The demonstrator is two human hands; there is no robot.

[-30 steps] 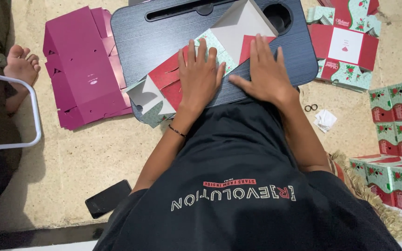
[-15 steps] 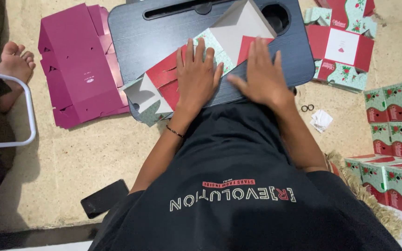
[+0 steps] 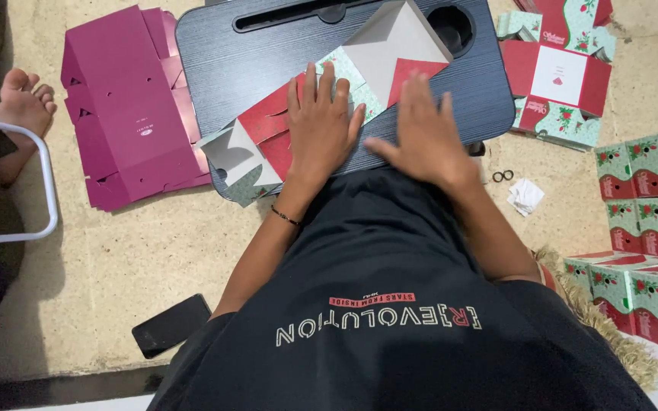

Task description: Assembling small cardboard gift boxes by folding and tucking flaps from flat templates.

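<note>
Person seated on the floor, leaning over a dark wood-grain lap tray (image 3: 268, 61) with a slot and a round cup hole along its far edge. Tray serves as a hard work surface above the rough beige floor (image 3: 154, 251).

On the tray lies a flat, unfolded red-and-mint floral cardboard box blank (image 3: 375, 53), grey inner face showing on its upper flap, one end hanging off the tray's near-left corner.

Left hand (image 3: 321, 125) lies flat on the blank's red middle panel, fingers spread, palm down; nothing clasped, just pressing. Right hand (image 3: 420, 137) likewise flat and open-fingered, beside the first, partly on the blank, partly on the tray, thumb pointing toward the left hand. Both palms seem to be holding the card flat, probably to set a crease.

Left of the tray: stack of magenta flat box blanks (image 3: 127, 114), within reach. Right: more floral flat blanks (image 3: 561, 80); further right, rows of assembled floral boxes (image 3: 649, 175). Small crumpled white scrap (image 3: 525, 195) and two dark rings (image 3: 503, 176) nearby. Black phone (image 3: 170, 326) on floor. Another person's bare foot (image 3: 23, 103) at far left.
</note>
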